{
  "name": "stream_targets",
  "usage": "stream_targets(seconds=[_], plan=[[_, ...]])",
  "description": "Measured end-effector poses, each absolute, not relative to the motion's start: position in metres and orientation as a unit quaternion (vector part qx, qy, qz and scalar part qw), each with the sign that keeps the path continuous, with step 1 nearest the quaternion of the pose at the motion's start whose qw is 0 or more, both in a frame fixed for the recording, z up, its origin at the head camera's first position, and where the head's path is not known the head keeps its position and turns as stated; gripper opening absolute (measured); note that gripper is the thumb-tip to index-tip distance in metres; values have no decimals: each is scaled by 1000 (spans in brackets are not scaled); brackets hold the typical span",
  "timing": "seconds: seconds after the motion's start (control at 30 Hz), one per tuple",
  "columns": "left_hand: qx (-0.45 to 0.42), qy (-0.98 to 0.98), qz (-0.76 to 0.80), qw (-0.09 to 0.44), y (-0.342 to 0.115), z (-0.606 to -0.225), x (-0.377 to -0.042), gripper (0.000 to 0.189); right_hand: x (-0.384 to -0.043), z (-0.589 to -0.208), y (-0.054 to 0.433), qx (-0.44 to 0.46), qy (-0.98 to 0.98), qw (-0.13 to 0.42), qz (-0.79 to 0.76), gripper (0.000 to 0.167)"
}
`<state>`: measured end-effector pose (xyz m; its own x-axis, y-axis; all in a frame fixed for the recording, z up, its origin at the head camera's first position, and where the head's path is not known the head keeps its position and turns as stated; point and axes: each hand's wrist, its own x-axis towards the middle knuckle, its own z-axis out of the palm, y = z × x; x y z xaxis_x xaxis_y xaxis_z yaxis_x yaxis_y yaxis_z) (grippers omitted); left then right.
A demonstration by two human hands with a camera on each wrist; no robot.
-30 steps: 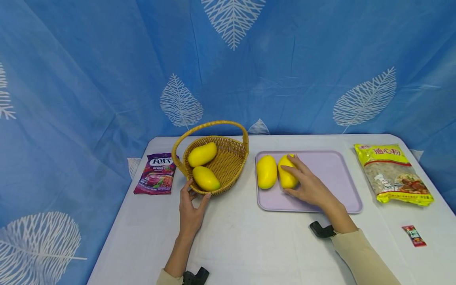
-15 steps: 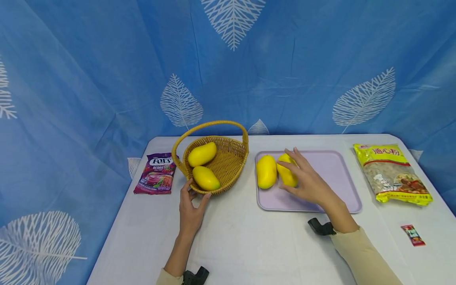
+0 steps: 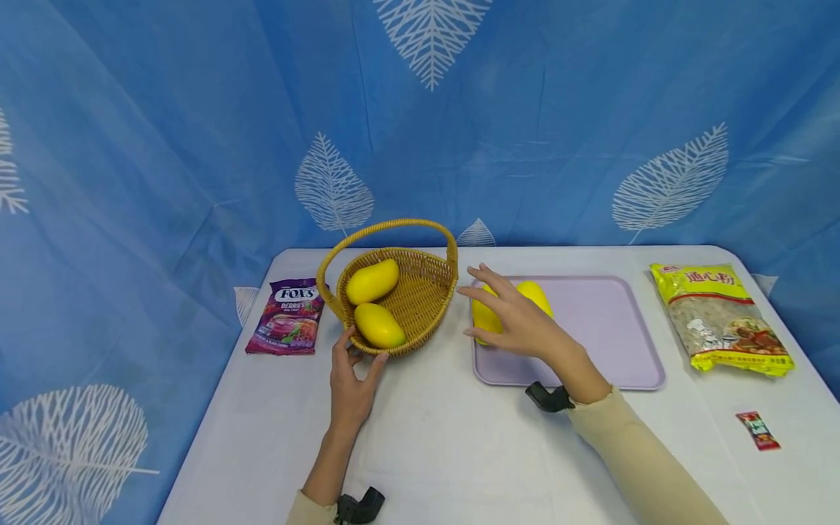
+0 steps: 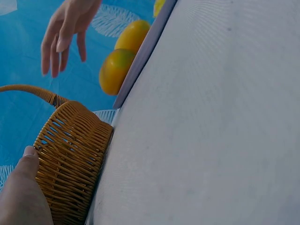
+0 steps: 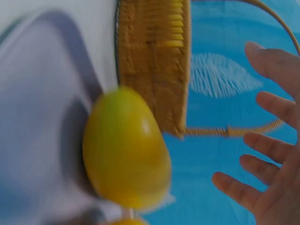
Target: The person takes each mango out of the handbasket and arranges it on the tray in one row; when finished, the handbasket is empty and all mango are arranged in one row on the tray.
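Note:
A brown wicker basket [image 3: 425, 305] with a tall handle holds two yellow mangoes, an upper one [image 3: 372, 281] and a lower one [image 3: 379, 326]. My left hand [image 3: 352, 390] grips the basket's near end; in the left wrist view its thumb [image 4: 29, 164] lies against the woven wall. Above the lilac tray [image 3: 604, 335], my right hand [image 3: 518, 317] hovers with spread fingers, holding nothing. Two mangoes lie on that tray: the left one [image 3: 483, 332] is partly hidden behind the hand, and the right one [image 3: 537, 294] shows only its upper part.
A purple candy bag [image 3: 286, 318] lies left of the basket. Right of the tray are a yellow pasta bag [image 3: 722, 321] and a small red wrapped sweet [image 3: 758, 430]. A blue leaf-print curtain [image 3: 512, 146] hangs behind the white table [image 3: 453, 452].
My right hand has let go of the right mango on the tray and moved left over the left one, spreading its fingers. My left hand and the basket stay in place.

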<state>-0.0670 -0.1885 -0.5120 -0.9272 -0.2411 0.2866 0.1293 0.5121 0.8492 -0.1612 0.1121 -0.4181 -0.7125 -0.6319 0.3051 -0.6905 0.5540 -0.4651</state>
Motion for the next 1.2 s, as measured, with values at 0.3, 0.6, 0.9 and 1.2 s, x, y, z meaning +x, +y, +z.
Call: stream_targets(seconds=[0.3, 0.6, 0.9, 1.2], plan=[[33, -851, -490, 186, -190, -513, -67, 69, -171, -430, 48, 426, -856, 8, 295, 61], [19, -850, -490, 190, -191, -514, -67, 69, -181, -429, -2, 452, -850, -75, 259, 60], [9, -851, -486, 197, -191, -515, -68, 70, -189, -433, -26, 461, -843, -121, 248, 62], [7, -851, -482, 207, -190, -516, -68, 69, -192, -444, -37, 477, -829, -137, 258, 51]])
